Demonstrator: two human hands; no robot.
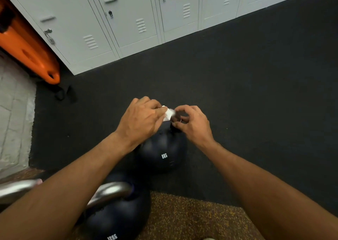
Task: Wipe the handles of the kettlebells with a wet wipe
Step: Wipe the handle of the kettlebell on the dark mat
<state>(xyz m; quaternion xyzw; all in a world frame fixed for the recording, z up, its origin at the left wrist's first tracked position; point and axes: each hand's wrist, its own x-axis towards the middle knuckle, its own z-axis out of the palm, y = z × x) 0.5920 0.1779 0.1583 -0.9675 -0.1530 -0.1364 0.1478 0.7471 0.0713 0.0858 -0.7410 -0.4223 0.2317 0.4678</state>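
A black kettlebell marked 8KG (164, 153) stands on the dark floor mat, its handle mostly hidden under my hands. My left hand (142, 119) pinches a small white wet wipe (168, 113) over the handle. My right hand (192, 122) is closed around the right side of that handle and touches the wipe's edge. Nearer to me sits a black kettlebell marked 12KG (117, 216) with a shiny silver handle (111, 190), partly covered by my left forearm. Another silver handle (18, 186) shows at the lower left edge.
Grey lockers (128, 20) line the far wall. An orange board (27, 51) leans at the left, with black straps (64, 93) on the mat below it. A speckled brown mat (192, 217) lies at the bottom. Pale stone floor (14, 120) is at the left.
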